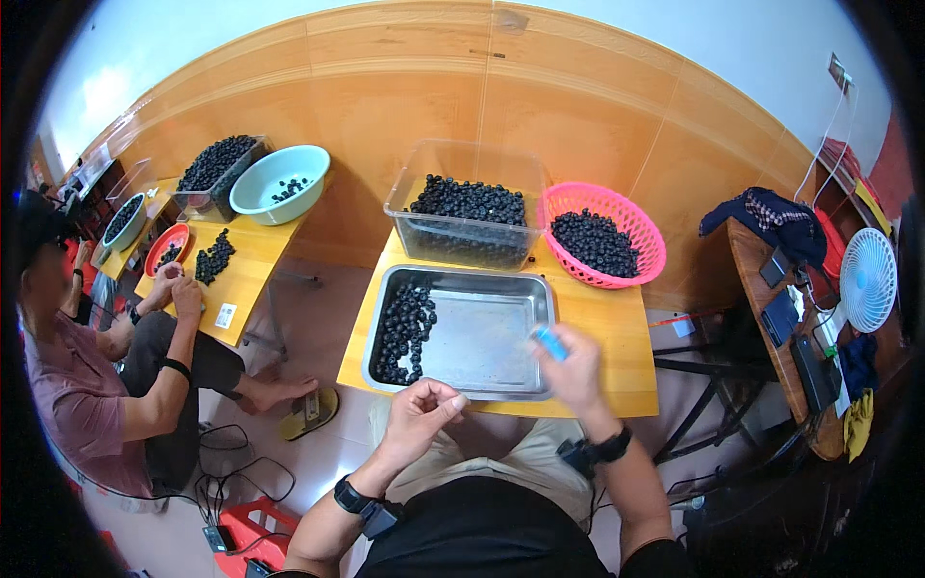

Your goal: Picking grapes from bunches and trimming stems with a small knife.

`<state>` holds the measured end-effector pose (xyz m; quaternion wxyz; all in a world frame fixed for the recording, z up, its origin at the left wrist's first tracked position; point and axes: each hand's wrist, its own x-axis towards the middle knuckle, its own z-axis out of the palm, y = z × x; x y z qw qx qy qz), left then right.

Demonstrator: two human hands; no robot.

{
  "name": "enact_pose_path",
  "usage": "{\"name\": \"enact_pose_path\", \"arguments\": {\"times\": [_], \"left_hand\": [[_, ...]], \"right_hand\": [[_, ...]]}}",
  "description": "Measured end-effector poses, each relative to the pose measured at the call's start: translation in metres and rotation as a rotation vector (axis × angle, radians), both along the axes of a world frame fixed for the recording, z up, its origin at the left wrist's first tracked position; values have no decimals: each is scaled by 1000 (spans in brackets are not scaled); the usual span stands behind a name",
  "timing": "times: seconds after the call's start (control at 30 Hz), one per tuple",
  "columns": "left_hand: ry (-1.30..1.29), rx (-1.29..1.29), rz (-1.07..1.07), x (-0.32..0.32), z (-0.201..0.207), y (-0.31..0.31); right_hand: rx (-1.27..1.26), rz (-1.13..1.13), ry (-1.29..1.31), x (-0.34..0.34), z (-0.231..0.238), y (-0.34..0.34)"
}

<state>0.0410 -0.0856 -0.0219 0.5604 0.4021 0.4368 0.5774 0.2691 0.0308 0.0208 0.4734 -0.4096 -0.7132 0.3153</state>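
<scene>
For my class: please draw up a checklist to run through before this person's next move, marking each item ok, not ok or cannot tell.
1. Metal tray resting on the table: ok.
2. Dark round pieces in the tray: ok, gathered along its left side.
3. Clear container and pink basket holding pieces: ok.
4. Left hand gripping a piece: cannot tell; its fingers curl near the tray's front rim.
5. Blue item at the right hand clearly visible: not ok, blurred.
</scene>
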Motion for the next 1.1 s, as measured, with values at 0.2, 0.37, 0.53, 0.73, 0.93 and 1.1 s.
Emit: {"name": "enact_pose_path", "arguments": {"times": [0.2, 0.37, 0.53, 0.73, 0.93, 1.1], "left_hand": [[747, 147, 252, -22, 21, 7], [947, 219, 325, -44, 14, 22], [1265, 224, 250, -60, 14, 50], [1561, 268, 118, -55, 12, 86], [1590, 274, 115, -59, -8, 102], [1522, 255, 94, -60, -9, 105]], "right_hand": [[152, -436, 46, 57, 20, 133], [109, -410, 1, 64, -14, 117], [-5, -317, -44, 34, -29, 47], [-125, -168, 119, 31, -40, 7], [-131, -157, 138, 34, -34, -10], [-171, -131, 161, 26, -42, -20]]}}
